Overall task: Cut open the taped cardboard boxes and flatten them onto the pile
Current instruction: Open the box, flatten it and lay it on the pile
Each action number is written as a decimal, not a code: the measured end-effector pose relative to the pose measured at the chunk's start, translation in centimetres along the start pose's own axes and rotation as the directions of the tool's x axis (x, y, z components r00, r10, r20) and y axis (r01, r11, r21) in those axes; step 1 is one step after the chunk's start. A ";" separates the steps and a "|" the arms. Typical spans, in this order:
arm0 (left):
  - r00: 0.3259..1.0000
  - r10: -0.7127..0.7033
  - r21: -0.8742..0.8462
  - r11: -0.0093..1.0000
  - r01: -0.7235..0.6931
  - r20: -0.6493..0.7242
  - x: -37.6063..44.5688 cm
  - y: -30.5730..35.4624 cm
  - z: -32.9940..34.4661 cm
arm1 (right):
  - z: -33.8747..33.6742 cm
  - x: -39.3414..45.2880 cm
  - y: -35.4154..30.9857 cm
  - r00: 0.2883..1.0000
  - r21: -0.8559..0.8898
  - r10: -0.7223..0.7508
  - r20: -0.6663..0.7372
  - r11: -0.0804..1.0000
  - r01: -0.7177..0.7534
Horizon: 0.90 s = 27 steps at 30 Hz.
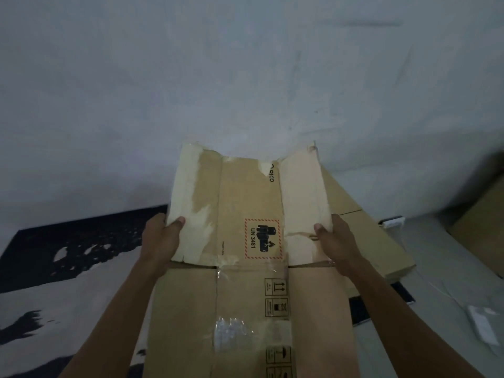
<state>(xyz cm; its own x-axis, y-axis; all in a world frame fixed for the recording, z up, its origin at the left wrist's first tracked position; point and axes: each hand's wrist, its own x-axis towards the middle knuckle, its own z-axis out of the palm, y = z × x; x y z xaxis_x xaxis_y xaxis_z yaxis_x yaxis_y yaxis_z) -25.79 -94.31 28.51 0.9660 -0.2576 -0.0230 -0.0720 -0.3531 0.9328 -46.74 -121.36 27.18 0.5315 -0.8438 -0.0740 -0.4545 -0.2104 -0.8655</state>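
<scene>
- Against the wall (245, 77), a cut-open box (245, 282) is held up in front of the person, its torn upper panel tipped toward that wall.
- Left hand (161, 238) grips the box's left edge, thumb on the front face and fingers curled behind.
- Right hand (334, 241) grips the right edge the same way, thumb on the pale torn strip.
- Loose clear tape (231, 331) clings to the lower panel along its centre seam, which looks already slit.
- Behind the box and to its right lies the pile (376, 241) of flattened cardboard, touching or nearly touching the wall.
- Further right of the box, another box (480, 214) stands at the frame edge; whether it is taped I cannot tell.
- Step in hand, as I judge it: flattening is about done and the sheet is being carried to the pile.
- Next move calls for swinging the box right and lowering it flat onto the pile, edges squared, then letting go with both hands.
</scene>
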 end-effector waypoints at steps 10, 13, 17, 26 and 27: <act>0.991 -0.133 -0.072 0.988 0.135 0.026 -3.6 3.5 15.3 | -12.6 8.9 4.9 0.996 -0.099 0.078 0.050 0.992 -0.073; 0.981 -0.192 -0.073 0.979 0.192 0.013 -2.5 3.5 18.1 | -13.8 12.1 4.8 0.991 -0.086 0.106 0.076 0.991 -0.099; 0.969 -0.245 -0.115 0.963 0.244 -0.002 0.3 2.9 21.3 | -14.1 17.7 5.1 0.988 -0.157 0.111 0.106 0.983 -0.093; 0.933 -0.356 -0.056 0.934 0.353 -0.051 7.2 2.0 27.9 | -11.5 29.8 7.0 0.983 -0.217 0.087 0.160 0.975 -0.051; 0.926 -0.372 -0.050 0.928 0.369 -0.063 7.6 1.8 28.4 | -11.0 30.8 7.5 0.982 -0.225 0.089 0.166 0.973 -0.050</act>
<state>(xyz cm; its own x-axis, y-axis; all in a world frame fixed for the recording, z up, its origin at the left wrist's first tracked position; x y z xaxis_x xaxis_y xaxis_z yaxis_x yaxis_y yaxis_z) -25.61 -122.47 19.78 0.9372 -0.0503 -0.3452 0.3021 -0.3777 0.8753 -41.61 -154.33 23.86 0.6002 -0.7654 -0.2322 -0.6296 -0.2731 -0.7274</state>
